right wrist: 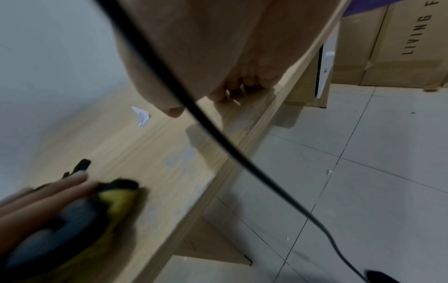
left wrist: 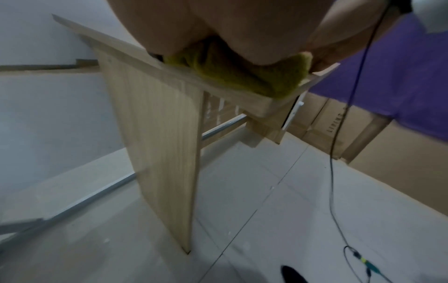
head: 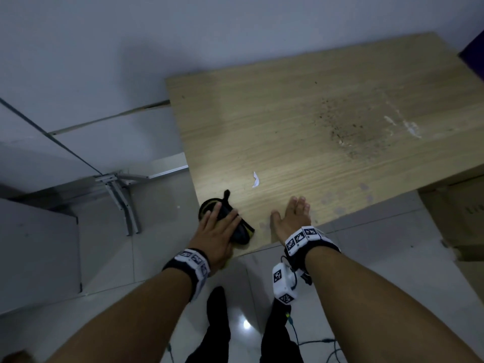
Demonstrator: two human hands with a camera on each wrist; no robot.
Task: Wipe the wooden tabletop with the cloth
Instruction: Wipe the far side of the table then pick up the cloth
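Observation:
A bunched yellow, black and grey cloth (head: pixel 242 230) lies on the near left corner of the wooden tabletop (head: pixel 301 132). My left hand (head: pixel 218 229) presses flat on the cloth with straight fingers; from below, the yellow cloth (left wrist: pixel 247 76) shows under the palm. That cloth (right wrist: pixel 116 201) and the left fingers also appear low left in the right wrist view. My right hand (head: pixel 294 217) rests open on the table's near edge, fingers forward, holding nothing. A brown patch of crumbs (head: pixel 351 127) and a whitish smear (head: pixel 403 124) mark the right part of the top.
A small white paper scrap (head: pixel 256 179) lies on the table beyond both hands. The table stands against a white wall. Cardboard boxes (head: pixel 455 218) stand to the right, a purple thing (head: pixel 475 53) at the far right. Metal rails (head: pixel 123 200) lie on the tiled floor at left.

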